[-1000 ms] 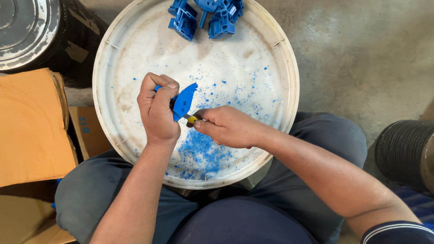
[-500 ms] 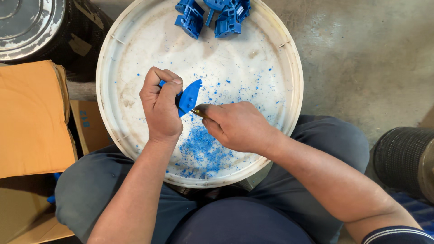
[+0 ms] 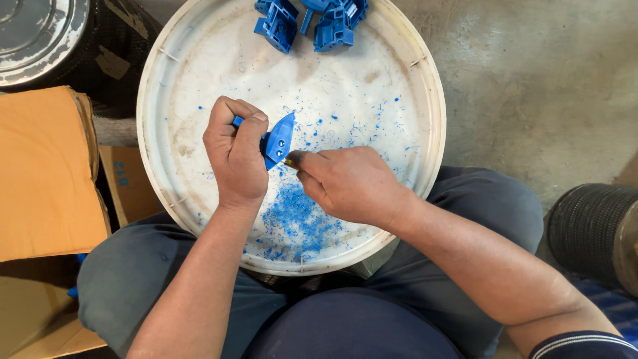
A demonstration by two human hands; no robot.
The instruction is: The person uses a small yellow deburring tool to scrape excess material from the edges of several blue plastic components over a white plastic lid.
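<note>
My left hand [image 3: 234, 154] grips a small blue plastic part [image 3: 279, 138] and holds it upright over a round white lid [image 3: 199, 86] that rests on my lap. My right hand [image 3: 345, 181] is closed around a small tool with a yellowish tip [image 3: 290, 161], which touches the lower edge of the blue part. Most of the tool is hidden inside the fist. A heap of blue shavings [image 3: 292, 216] lies on the lid just below both hands.
Several more blue plastic parts [image 3: 307, 21] are piled at the lid's far edge. An orange-brown cardboard box [image 3: 43, 169] stands to the left, a metal drum lid [image 3: 36, 33] at upper left, a black ribbed cylinder [image 3: 591, 229] at right on the concrete floor.
Both hands stay together over the lid. The blue part has turned slightly in my left hand while the tool tip works along its lower edge.
</note>
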